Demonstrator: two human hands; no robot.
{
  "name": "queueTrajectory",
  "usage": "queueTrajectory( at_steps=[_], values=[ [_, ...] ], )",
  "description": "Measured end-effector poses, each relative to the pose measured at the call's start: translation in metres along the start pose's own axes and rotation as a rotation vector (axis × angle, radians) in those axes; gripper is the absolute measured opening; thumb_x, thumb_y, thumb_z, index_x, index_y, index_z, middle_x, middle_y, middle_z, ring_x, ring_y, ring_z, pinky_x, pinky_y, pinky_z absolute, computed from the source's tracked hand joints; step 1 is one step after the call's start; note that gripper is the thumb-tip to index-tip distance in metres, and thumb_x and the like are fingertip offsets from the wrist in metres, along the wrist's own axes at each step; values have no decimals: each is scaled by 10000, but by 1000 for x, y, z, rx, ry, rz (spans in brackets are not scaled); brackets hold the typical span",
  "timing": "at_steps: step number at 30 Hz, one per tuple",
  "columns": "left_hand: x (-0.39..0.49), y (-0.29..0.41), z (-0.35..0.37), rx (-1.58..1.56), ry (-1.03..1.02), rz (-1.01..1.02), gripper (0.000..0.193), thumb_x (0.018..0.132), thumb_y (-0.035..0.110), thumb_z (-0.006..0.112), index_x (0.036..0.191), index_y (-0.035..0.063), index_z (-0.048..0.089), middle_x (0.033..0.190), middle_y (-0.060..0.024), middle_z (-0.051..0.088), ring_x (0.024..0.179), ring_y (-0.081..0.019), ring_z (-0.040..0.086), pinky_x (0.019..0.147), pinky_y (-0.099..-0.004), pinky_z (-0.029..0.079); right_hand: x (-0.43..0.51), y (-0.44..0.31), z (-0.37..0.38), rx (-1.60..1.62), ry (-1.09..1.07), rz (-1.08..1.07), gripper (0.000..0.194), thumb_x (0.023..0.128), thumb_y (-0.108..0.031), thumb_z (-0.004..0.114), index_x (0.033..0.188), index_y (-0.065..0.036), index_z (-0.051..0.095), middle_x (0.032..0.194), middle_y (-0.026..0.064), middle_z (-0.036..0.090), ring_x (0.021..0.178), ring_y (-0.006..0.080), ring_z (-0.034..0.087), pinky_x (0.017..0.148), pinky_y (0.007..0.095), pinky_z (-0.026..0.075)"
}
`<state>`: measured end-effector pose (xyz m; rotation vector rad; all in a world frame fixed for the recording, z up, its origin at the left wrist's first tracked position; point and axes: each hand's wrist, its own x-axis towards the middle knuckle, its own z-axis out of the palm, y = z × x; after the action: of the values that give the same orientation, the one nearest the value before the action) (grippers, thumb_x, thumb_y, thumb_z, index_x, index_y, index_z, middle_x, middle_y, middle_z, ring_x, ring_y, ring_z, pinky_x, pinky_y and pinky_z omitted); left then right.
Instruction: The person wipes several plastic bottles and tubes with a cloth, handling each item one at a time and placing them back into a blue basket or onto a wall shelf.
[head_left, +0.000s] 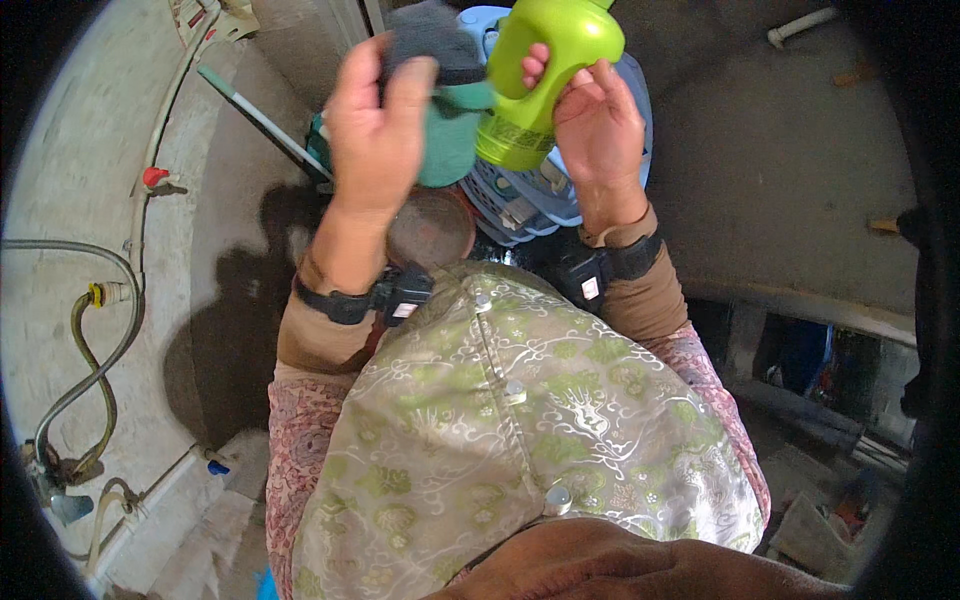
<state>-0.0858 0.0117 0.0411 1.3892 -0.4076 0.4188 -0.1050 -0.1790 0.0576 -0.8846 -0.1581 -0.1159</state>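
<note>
My left hand (382, 120) grips a dark grey cloth-like item (435, 41), blurred, whose exact kind I cannot tell. A green piece (450, 142), perhaps part of the same item, hangs just below it. On the right, my right hand (596, 120) holds a lime-green plastic jug with a handle (532, 90), some fingertips showing through the handle opening. The jug is tilted and its top is cut off by the picture's upper edge. Behind and beneath both hands stands a light blue plastic basket (562, 214) with small items in it.
A round reddish-brown container (431, 225) sits left of the basket. A green-and-white stick (262, 120) leans by the left wall. Along that wall run a pipe with a red-handled valve (156, 177) and a flexible metal hose (131, 330). A white pipe end (802, 28) shows at upper right.
</note>
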Motion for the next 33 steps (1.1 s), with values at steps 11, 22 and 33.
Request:
queueTrajectory(
  at_steps=[11, 22, 33],
  values=[
    [-17, -45, 41, 127, -165, -283, 615, 722, 194, 803, 1202, 2, 470, 1114, -183, 593, 1030, -289, 596, 907, -380, 460, -15, 28, 9, -168, -11, -26, 292, 955, -212, 502, 1167, -13, 522, 1173, 66, 538, 1116, 158, 468, 977, 309, 340],
    [-15, -46, 45, -208, 78, -574, 308, 765, 98, 709, 1037, -6, 609, 952, -54, 651, 805, -148, 615, 730, -296, 508, -29, 24, 18, -990, -348, -50, 561, 935, -244, 578, 1377, 28, 366, 1348, 143, 457, 1266, 219, 420, 1053, 330, 328],
    [35, -13, -6, -307, -135, -469, 228, 808, 42, 628, 1030, -10, 640, 930, -63, 667, 818, -158, 650, 768, -299, 527, -13, -14, -24, -673, -210, -90, 906, 769, -361, 773, 1441, -21, 270, 1404, 183, 411, 1303, 279, 407, 1059, 380, 356]
  ],
)
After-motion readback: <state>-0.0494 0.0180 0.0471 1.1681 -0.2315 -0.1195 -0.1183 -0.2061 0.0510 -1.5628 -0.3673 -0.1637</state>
